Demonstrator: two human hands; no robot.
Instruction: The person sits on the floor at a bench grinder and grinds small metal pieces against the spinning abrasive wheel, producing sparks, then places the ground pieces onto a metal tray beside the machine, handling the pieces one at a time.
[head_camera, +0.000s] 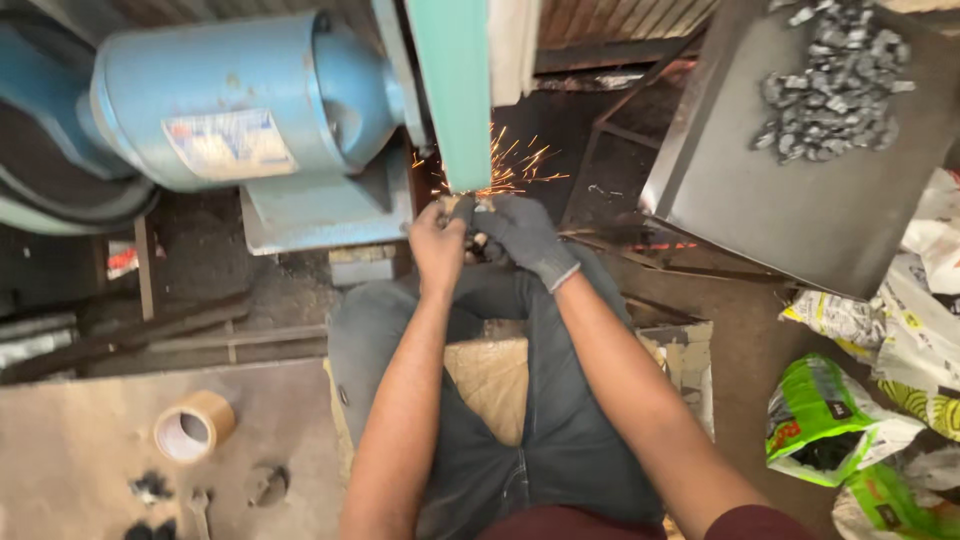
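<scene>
Item: small metal part (478, 243), hidden between both hands at the green belt (452, 95). Bare left hand (438, 245) and gloved right hand (520, 235), fingers clamped on it. Risk: sparks (510, 165), slip onto belt, abraded bare skin

1. The belt (452, 95) and blue motor (235, 95) block the way ahead and to the left.
2. The metal tray (800, 215) closes the right side.
3. Open floor lies around the tape roll (193, 427).
</scene>
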